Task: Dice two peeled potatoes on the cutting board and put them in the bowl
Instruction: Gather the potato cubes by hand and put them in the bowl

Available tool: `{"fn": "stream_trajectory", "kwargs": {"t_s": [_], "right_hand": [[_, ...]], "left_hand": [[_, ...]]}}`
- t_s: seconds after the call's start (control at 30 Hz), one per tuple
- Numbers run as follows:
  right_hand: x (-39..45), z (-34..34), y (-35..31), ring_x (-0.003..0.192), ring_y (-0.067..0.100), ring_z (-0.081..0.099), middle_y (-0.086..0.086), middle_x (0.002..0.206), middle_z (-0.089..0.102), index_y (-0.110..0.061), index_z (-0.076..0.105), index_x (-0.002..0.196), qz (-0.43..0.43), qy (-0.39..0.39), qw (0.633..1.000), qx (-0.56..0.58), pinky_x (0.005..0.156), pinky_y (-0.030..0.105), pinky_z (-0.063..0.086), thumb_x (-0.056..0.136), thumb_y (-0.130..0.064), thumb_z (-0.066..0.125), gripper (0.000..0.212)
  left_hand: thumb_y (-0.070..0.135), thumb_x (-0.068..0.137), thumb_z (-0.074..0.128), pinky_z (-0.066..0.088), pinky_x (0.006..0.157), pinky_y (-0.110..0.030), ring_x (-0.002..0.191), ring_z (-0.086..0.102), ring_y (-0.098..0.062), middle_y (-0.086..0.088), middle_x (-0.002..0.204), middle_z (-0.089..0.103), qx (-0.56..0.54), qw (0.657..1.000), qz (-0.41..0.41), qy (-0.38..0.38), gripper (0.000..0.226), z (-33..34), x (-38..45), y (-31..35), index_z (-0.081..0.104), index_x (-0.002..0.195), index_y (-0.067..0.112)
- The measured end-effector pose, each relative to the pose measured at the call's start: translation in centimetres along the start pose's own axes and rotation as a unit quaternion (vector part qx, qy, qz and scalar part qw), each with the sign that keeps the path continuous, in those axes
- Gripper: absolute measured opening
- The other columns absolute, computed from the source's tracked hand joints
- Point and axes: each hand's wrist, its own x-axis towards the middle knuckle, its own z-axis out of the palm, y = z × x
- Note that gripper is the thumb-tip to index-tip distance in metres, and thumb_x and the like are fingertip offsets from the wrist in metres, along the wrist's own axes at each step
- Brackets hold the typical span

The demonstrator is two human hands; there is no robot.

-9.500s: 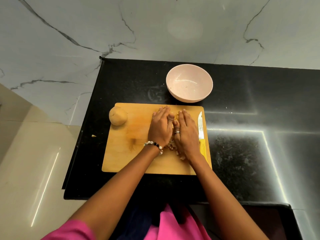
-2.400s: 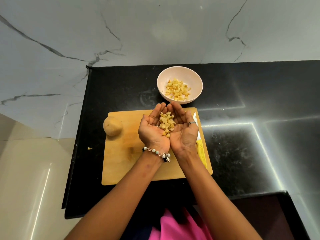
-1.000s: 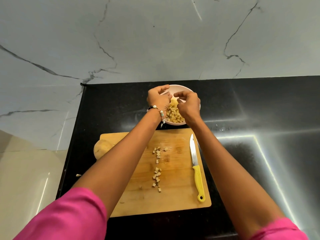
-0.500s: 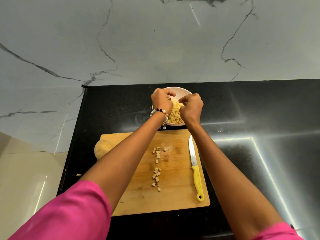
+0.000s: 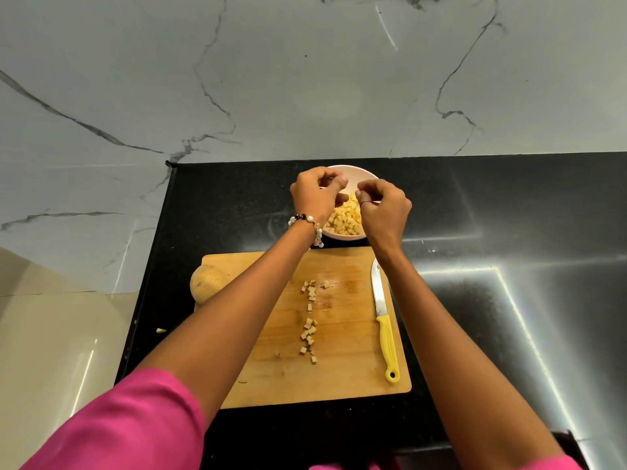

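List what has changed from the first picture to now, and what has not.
Both hands, left hand and right hand, left the cutting board and carried diced potato into the bowl, which was empty; they now hover over it, fingers curled. Some dice stayed on the board. The whole potato and knife are unmoved.

A bowl (image 5: 353,173) of diced potato (image 5: 344,220) sits behind the cutting board (image 5: 346,374) on the counter (image 5: 509,215). On the board, a knife (image 5: 383,320) lies along the right edge, 1 whole potato (image 5: 207,283) at the left edge, loose cubes (image 5: 309,320) between them. Both hands, the left hand (image 5: 314,195) and the right hand (image 5: 385,210), hover over the bowl.
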Motion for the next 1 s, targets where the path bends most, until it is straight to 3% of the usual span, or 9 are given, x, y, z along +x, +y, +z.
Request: {"fn": "stream_trajectory", "kwargs": {"t_s": [0.1,0.23,0.43,0.5,0.6,0.7,0.8,0.9,1.0], "right_hand": [[-2.7,-0.6,0.0,0.084,0.009,0.062,0.003,0.094,0.069,-0.008,0.069,0.099,-0.07,-0.007,0.996,0.047,0.073,0.018,0.051,0.088,-0.012,0.063,0.013],[-7.3,-0.6,1.4,0.085,0.013,0.061,0.005,0.095,0.069,-0.008,0.07,0.101,-0.088,-0.093,0.991,0.029,0.073,0.029,0.052,0.089,-0.015,0.06,0.017],[-13.0,1.0,3.5,0.125,0.035,0.044,0.021,0.133,0.051,0.001,0.057,0.126,-0.137,-0.305,0.933,-0.137,0.106,0.038,0.034,0.093,-0.028,0.047,0.046],[-14.2,1.3,3.2,0.132,0.039,0.038,0.024,0.14,0.044,0.004,0.051,0.131,-0.161,-0.33,0.917,-0.157,0.111,0.042,0.026,0.095,-0.035,0.037,0.055],[-15.5,1.1,3.2,0.129,0.042,0.042,0.025,0.138,0.046,0.007,0.05,0.13,-0.224,-0.357,0.892,-0.165,0.108,0.051,0.032,0.095,-0.03,0.034,0.054],[-17.2,-0.2,3.5,0.131,0.036,0.04,0.02,0.14,0.046,0.005,0.051,0.131,-0.269,-0.392,0.871,-0.121,0.11,0.042,0.033,0.095,-0.021,0.038,0.046],[-18.5,-2.1,3.5,0.133,0.027,0.039,0.013,0.142,0.046,0.0,0.05,0.134,-0.245,-0.407,0.878,-0.055,0.111,0.031,0.03,0.095,-0.023,0.043,0.045],[-18.9,-3.7,3.5,0.137,0.02,0.031,0.009,0.149,0.036,-0.007,0.038,0.144,-0.228,-0.4,0.885,-0.067,0.113,0.025,0.023,0.09,-0.041,0.051,0.065],[-18.9,-3.6,3.7,0.143,0.02,0.016,0.008,0.156,0.022,-0.01,0.024,0.149,-0.238,-0.43,0.859,-0.145,0.115,0.028,0.014,0.085,-0.057,0.047,0.083]], "left_hand": [[0.02,0.091,0.062,0.059,0.069,-0.031,0.074,0.071,-0.017,-0.008,0.088,0.072,-0.09,0.995,-0.03,0.008,0.019,-1.5,-2.1,0.1,0.069,0.099,0.005],[0.022,0.095,0.056,0.058,0.075,-0.029,0.081,0.068,-0.018,-0.014,0.091,0.072,-0.164,0.981,-0.092,0.046,0.025,-3.9,-5.8,-1.3,0.069,0.099,0.002],[0.038,0.101,0.035,0.053,0.088,-0.03,0.096,0.067,-0.017,-0.008,0.1,0.071,-0.156,0.973,-0.16,0.056,0.043,-6.7,-10.7,-5.5,0.067,0.104,0.009],[0.045,0.101,0.025,0.049,0.094,-0.028,0.103,0.064,-0.015,-0.009,0.108,0.069,-0.181,0.968,-0.171,0.035,0.054,-7.1,-12.0,-6.3,0.064,0.111,0.009],[0.046,0.101,0.016,0.043,0.099,-0.025,0.115,0.058,-0.014,-0.011,0.12,0.064,-0.197,0.967,-0.161,0.0,0.061,-7.2,-13.3,-7.0,0.057,0.123,0.006],[0.047,0.1,0.013,0.039,0.1,-0.021,0.119,0.054,-0.01,-0.008,0.126,0.06,-0.188,0.972,-0.139,-0.023,0.063,-7.4,-14.0,-7.6,0.053,0.13,0.008],[0.045,0.1,0.014,0.037,0.105,-0.024,0.12,0.053,-0.009,-0.009,0.128,0.059,-0.192,0.972,-0.129,-0.034,0.061,-7.6,-14.2,-8.0,0.051,0.131,0.007],[0.045,0.101,0.015,0.036,0.107,-0.028,0.122,0.052,-0.011,-0.007,0.129,0.059,-0.211,0.969,-0.124,-0.038,0.06,-8.0,-14.3,-8.0,0.05,0.131,0.008],[0.044,0.101,0.014,0.035,0.106,-0.027,0.124,0.051,-0.011,-0.006,0.13,0.058,-0.223,0.967,-0.12,-0.039,0.059,-8.2,-15.1,-8.1,0.049,0.132,0.008]]}}
